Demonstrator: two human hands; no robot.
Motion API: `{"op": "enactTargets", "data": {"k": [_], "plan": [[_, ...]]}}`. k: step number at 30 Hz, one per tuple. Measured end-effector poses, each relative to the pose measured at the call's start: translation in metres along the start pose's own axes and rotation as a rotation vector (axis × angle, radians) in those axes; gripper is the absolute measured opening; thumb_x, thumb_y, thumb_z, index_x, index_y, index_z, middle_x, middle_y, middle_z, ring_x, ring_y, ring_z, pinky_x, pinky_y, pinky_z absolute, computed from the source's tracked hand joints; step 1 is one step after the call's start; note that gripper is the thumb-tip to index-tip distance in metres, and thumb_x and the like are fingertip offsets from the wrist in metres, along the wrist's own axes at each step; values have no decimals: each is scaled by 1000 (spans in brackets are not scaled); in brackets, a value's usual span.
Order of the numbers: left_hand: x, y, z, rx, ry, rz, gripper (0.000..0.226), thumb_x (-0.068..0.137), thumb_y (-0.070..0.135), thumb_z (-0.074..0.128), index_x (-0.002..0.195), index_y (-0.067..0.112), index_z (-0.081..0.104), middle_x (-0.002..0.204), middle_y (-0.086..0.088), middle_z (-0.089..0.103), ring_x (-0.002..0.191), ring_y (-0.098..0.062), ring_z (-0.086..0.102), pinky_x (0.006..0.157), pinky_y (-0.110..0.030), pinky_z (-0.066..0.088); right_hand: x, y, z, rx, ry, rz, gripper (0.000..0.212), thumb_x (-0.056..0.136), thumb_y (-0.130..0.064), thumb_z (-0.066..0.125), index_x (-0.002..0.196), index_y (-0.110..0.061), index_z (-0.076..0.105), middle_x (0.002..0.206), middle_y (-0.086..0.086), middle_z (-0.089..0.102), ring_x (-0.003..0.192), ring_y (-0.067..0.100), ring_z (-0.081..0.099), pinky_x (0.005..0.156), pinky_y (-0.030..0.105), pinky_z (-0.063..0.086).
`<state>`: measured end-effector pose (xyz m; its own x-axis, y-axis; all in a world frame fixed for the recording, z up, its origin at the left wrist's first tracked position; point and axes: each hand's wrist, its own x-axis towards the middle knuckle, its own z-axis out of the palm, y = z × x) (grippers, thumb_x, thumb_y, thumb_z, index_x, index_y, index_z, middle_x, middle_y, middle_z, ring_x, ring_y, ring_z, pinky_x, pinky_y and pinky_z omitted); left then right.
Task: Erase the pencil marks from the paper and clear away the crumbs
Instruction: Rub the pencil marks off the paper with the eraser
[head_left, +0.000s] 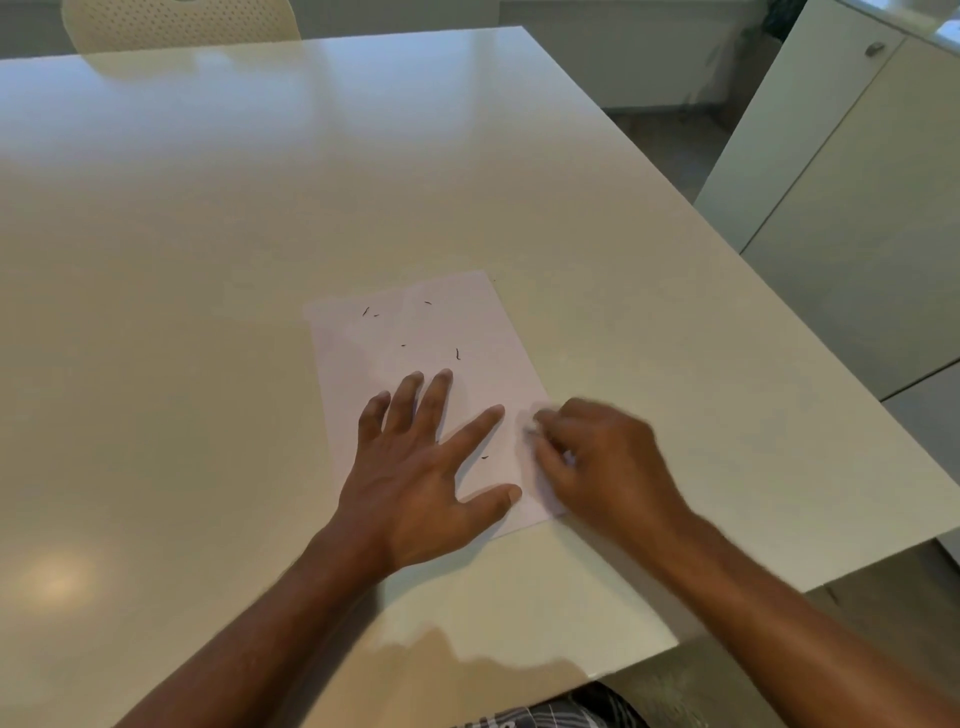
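A white sheet of paper (415, 332) lies on the cream table (208, 234) in front of me. Several dark eraser crumbs (458, 354) are scattered over its upper half, and one lies between my hands. My left hand (421, 467) presses flat on the lower part of the sheet with its fingers spread. My right hand (597, 457) sits at the sheet's right edge, blurred, with its fingers curled round a small white eraser (530, 431) that touches the paper. Most of the eraser is hidden under the fingers. No pencil marks can be made out.
A perforated cream chair back (176, 21) stands at the table's far side. White cabinets (857, 182) stand to the right, past the table's right edge (779, 291). The table's near edge runs just below my forearms.
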<state>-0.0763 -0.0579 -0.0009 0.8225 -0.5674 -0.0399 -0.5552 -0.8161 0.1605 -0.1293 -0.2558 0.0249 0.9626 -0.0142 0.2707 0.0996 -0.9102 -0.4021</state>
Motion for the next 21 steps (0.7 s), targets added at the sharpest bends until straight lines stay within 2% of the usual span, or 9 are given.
{"op": "enactTargets", "data": {"k": [2, 8, 12, 15, 18, 21], "plan": [[0, 0, 1, 10, 13, 2, 80, 82, 87, 18, 154, 54, 7, 168, -5, -5, 152, -29, -11, 121, -50, 0, -15, -13, 2, 33, -105, -64, 16, 88, -27, 59, 82, -19, 72, 68, -6, 55, 63, 18, 56, 55, 30, 48], [-1, 0, 0, 6, 3, 4, 80, 82, 88, 17, 153, 55, 4, 167, -3, -10, 151, -28, -15, 121, -51, -2, 10, 21, -4, -95, 61, 60, 19, 86, -27, 58, 77, -16, 71, 66, -4, 54, 61, 21, 57, 52, 27, 43], [0, 0, 0, -3, 15, 4, 80, 82, 87, 19, 154, 54, 8, 168, -4, -6, 152, -28, -12, 121, -50, 0, -19, -15, 0, 30, -114, -76, 15, 88, -26, 61, 83, -19, 73, 68, -6, 56, 62, 16, 56, 54, 27, 47], [-1, 0, 1, 2, 14, 2, 80, 82, 88, 20, 154, 54, 9, 168, -5, -5, 152, -29, -11, 121, -50, -2, 1, 10, 0, -43, -14, 12, 18, 85, -28, 60, 78, -18, 73, 66, -5, 57, 62, 20, 60, 53, 28, 48], [-2, 0, 0, 1, 15, 3, 79, 83, 86, 20, 153, 54, 8, 168, -4, -7, 152, -28, -13, 121, -50, -2, 8, 22, -7, -112, 68, 116, 22, 86, -29, 56, 73, -16, 69, 63, -3, 52, 60, 21, 56, 51, 28, 41], [-1, -1, 2, 6, 22, 12, 75, 86, 83, 20, 154, 54, 7, 168, -5, -6, 152, -28, -12, 121, -51, 0, -19, -13, -7, 6, -33, 20, 19, 87, -28, 58, 74, -20, 68, 64, -6, 52, 59, 16, 54, 51, 28, 41]]}}
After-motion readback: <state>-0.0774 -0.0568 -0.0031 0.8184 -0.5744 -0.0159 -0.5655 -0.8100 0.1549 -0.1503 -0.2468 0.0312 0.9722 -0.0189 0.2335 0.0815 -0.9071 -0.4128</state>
